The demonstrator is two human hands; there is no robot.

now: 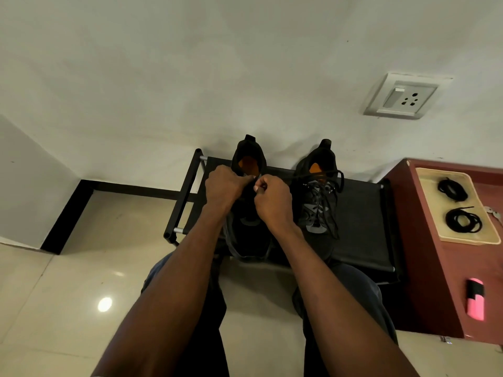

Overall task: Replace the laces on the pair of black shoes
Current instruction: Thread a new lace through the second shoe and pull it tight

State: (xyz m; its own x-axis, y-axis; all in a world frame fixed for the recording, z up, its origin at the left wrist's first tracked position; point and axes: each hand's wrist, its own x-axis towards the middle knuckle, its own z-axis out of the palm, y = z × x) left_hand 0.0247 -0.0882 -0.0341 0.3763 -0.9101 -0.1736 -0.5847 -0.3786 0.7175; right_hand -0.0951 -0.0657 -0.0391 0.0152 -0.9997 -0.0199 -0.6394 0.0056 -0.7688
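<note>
Two black shoes with orange insoles stand on a low black rack (362, 213), heels to the wall. My left hand (224, 186) and my right hand (272, 198) meet over the top eyelets of the left shoe (249, 156), each pinching a black lace end there. Most of that shoe's front is hidden behind my hands. The right shoe (318, 202) stands beside it, laced, with loose black lace ends hanging over its sides. Two coiled black laces (451, 189) (462, 221) lie on a beige tray (435, 235) at the right.
The tray rests on a dark red cabinet (424, 268), where a pink and black object (475, 299) also lies. A white wall socket (405, 96) is above. My knees are under the rack's front edge, on a glossy tiled floor (81, 281).
</note>
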